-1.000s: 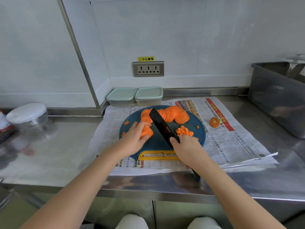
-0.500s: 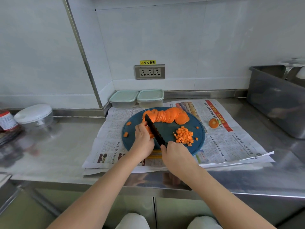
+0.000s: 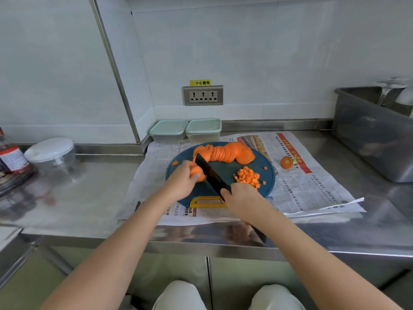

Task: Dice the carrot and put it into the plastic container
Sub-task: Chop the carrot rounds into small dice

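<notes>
Left hand [image 3: 182, 181] clamps carrot stack [image 3: 198, 171], centre frame; right hand [image 3: 242, 198] grasps knife [image 3: 212, 173]. Stack could slip (blade close), nicking skin.

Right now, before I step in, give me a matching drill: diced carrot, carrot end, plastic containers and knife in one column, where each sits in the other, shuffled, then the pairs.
1 diced carrot
2 carrot end
3 plastic containers
4 knife

A on the newspaper, right of the cutting board
B by the back wall, lids on
C gripped by the right hand
D piled on the cutting board's right side

Pairs: 1-D, 2-A, 3-B, 4-C.
</notes>
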Demonstrator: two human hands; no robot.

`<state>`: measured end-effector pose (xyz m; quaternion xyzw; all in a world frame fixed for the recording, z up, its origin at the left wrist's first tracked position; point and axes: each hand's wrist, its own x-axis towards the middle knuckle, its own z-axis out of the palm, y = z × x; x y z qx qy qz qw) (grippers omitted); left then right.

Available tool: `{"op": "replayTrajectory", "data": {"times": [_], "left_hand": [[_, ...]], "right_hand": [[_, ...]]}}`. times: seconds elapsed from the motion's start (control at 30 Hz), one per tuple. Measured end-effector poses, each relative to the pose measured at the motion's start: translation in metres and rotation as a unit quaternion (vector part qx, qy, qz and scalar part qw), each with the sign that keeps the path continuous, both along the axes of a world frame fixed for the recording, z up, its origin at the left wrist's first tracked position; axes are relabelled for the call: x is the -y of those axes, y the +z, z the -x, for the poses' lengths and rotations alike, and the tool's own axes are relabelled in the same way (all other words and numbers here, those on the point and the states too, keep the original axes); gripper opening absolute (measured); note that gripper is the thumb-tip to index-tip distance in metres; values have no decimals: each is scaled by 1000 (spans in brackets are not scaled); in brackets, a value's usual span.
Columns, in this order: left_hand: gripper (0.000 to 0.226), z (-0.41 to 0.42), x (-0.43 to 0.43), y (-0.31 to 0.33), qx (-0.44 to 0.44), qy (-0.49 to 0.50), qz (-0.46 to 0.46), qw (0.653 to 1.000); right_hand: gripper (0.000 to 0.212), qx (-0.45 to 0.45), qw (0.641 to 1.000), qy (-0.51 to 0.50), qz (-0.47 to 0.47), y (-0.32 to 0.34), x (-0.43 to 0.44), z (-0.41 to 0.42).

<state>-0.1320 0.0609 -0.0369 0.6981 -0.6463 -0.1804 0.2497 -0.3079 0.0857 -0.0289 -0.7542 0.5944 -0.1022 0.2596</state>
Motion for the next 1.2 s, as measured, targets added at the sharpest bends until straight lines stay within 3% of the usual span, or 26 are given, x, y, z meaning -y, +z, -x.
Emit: {"op": "replayTrajectory", "data": {"times": [0.07,0.17,0.37,0.43,0.6,0.8,0.93,1.07,1.2], "left_hand": [[37,-10,4,9,-94,-22,-52,994],[32,-16,3,14,-155,-49,-121,979],[40,-12,2,14,-22,-55,-83,995],[45,-14,3,12,-16,-55,-69,996],[83,-20,1,8,35,-97,-92,990],[48,-15,-1,4,41,-116,-24,992],[54,-9,-4,-5,49,-96,20,994],[76,-9,-13,-12,31,-87,27,995],[65,-12,-17,-13,-10,-47,98,994]], "right_hand": [[35,6,1000,-4,-18,10,2,10],[34,6,999,3,-40,23,2,20],[37,-17,999,12,-45,24,-2,16],[38,-23,999,14,-32,23,-2,14],[38,-7,999,7,-41,25,-3,11],[39,-46,998,36,-33,23,-4,13],[39,-60,997,44,-18,22,-4,9],[39,-58,997,42,-25,23,-4,10],[40,-61,997,43,-15,22,-4,8]]}}
